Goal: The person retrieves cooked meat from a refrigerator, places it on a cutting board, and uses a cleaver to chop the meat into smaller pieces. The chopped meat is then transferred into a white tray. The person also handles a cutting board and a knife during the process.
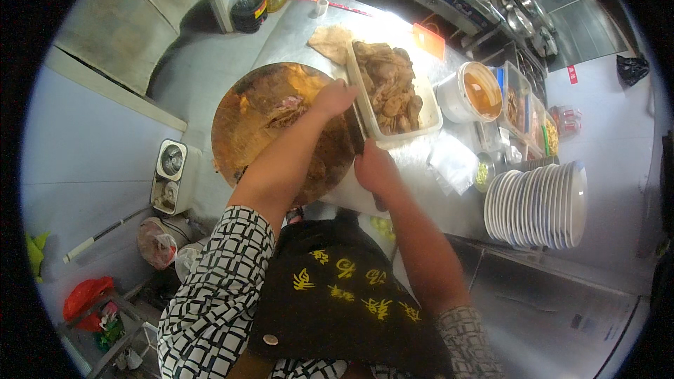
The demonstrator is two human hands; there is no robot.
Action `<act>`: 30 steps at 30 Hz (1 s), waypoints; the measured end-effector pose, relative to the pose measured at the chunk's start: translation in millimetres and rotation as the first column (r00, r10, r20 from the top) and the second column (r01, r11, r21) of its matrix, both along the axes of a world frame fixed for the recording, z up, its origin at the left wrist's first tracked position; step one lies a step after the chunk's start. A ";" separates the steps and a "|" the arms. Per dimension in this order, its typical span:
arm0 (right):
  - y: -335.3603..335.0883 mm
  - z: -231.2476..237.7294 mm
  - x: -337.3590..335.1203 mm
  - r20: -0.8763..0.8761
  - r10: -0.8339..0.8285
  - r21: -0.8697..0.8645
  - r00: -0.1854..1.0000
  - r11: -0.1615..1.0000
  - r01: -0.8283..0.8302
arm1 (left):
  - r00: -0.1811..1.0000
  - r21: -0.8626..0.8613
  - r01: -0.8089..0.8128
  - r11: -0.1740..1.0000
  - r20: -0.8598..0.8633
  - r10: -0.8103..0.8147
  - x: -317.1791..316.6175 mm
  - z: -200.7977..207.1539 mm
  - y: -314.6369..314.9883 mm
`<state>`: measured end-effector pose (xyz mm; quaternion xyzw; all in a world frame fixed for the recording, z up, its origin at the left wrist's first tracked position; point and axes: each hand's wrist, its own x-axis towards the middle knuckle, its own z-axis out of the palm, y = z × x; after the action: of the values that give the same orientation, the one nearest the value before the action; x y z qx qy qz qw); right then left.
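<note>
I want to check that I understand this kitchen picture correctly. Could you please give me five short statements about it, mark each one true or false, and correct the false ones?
1. The right hand grips a dark handle. True.
2. The left hand is over the white bucket. False: it is near the left edge of the plastic tray.
3. The round chopping board lies left of the plastic tray. True.
4. The white bucket is covered. False: its top is open, showing orange-brown contents.
5. White plates stand in a row on the right. True.
</note>
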<state>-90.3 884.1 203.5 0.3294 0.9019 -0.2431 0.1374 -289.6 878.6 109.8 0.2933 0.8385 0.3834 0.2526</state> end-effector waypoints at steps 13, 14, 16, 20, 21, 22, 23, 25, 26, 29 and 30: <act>9.0 5.5 -12.6 0.066 0.021 -0.068 0.998 0.998 -0.017 | 0.999 -0.046 -0.013 0.999 0.049 0.015 -3.3 -18.3 6.4; 7.9 5.3 -13.3 0.063 0.028 -0.074 0.998 0.997 -0.023 | 0.999 -0.084 0.033 0.996 0.007 -0.032 -7.4 -30.6 7.6; 5.1 2.0 -13.4 0.066 0.045 -0.090 0.997 0.995 -0.039 | 0.990 -0.168 0.115 0.979 -0.060 -0.127 -12.8 -45.7 5.8; -8.1 -62.9 24.2 0.036 -0.147 -0.036 0.988 0.988 0.149 | 0.999 -0.155 0.050 0.987 -0.013 -0.053 27.2 13.8 -4.7; -12.4 -70.6 31.1 -0.024 -0.141 -0.049 0.990 0.989 0.140 | 0.989 -0.157 0.071 0.985 -0.114 -0.089 35.9 20.8 -10.3; -18.9 -74.0 34.1 -0.087 -0.143 -0.074 0.986 0.988 0.137 | 0.983 -0.185 0.114 0.976 -0.123 -0.138 42.5 28.3 -18.7; -16.1 -77.3 33.6 -0.113 -0.149 -0.127 0.982 0.983 0.135 | 0.975 -0.203 0.146 0.968 -0.138 -0.176 42.2 37.1 -22.9; -21.2 -74.4 34.2 -0.071 -0.143 -0.113 0.987 0.984 0.135 | 0.974 -0.208 0.137 0.968 -0.148 -0.170 39.1 34.8 -24.0; -19.3 -71.8 28.0 -0.064 -0.133 -0.098 0.989 0.987 0.126 | 0.981 -0.192 0.095 0.977 -0.147 -0.125 33.6 24.6 -18.9; -17.3 -75.8 30.8 -0.140 -0.160 -0.098 0.977 0.984 0.147 | 0.996 -0.164 0.016 0.986 -0.085 -0.031 33.4 18.4 -11.0; -17.2 -76.8 28.7 -0.161 -0.158 -0.090 0.974 0.985 0.145 | 0.996 -0.135 -0.038 0.990 -0.083 0.027 29.2 5.2 -8.8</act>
<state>-61.6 866.9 126.7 0.3699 0.8725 -0.3146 0.0548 -260.4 869.8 115.0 0.2769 0.8770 0.3170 0.2317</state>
